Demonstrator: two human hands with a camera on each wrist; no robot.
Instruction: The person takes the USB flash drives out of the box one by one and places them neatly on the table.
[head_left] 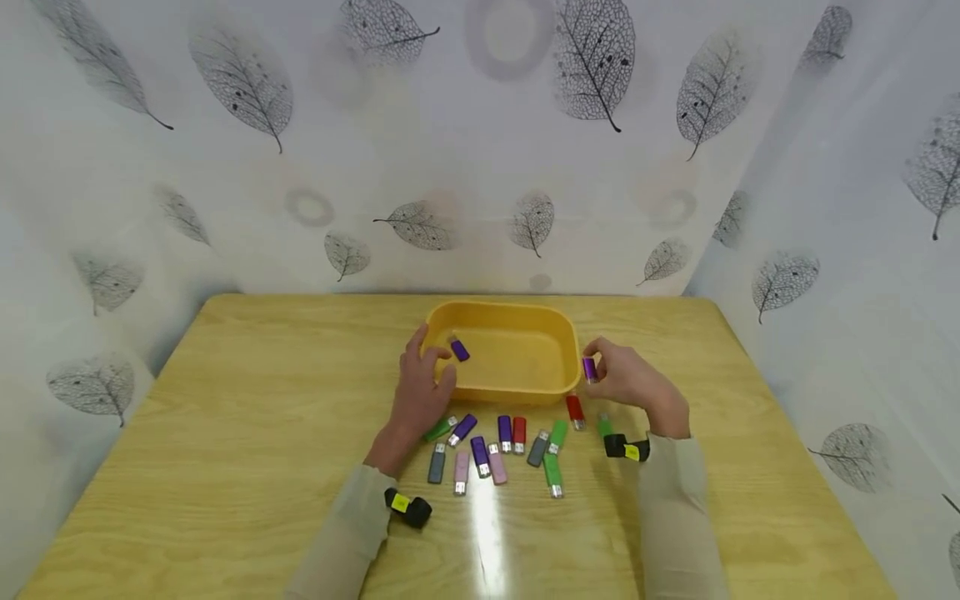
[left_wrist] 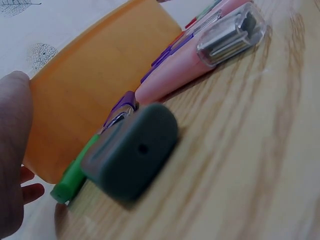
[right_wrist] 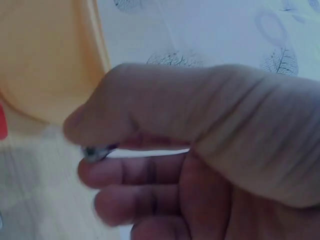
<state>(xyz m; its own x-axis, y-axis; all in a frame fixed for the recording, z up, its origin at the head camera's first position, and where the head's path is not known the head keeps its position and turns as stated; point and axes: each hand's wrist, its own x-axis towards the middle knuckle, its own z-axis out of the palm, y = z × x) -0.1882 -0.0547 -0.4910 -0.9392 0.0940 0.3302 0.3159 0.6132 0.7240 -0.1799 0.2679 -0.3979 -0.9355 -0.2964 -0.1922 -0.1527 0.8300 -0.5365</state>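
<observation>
At the right end of the yellow plastic bin, my right hand pinches a purple USB flash drive between thumb and fingers. The right wrist view catches only the metal end of that drive. My left hand grips the bin's left end, thumb and index finger curled at its rim. One purple USB flash drive lies inside the bin near that hand. Below the left hand are a green flash drive and a grey one, close to the wrist camera.
Several more flash drives lie loose before the bin, among them pink, red, green and grey ones. Another green drive lies by the right wrist. A leaf-patterned curtain stands behind the wooden table.
</observation>
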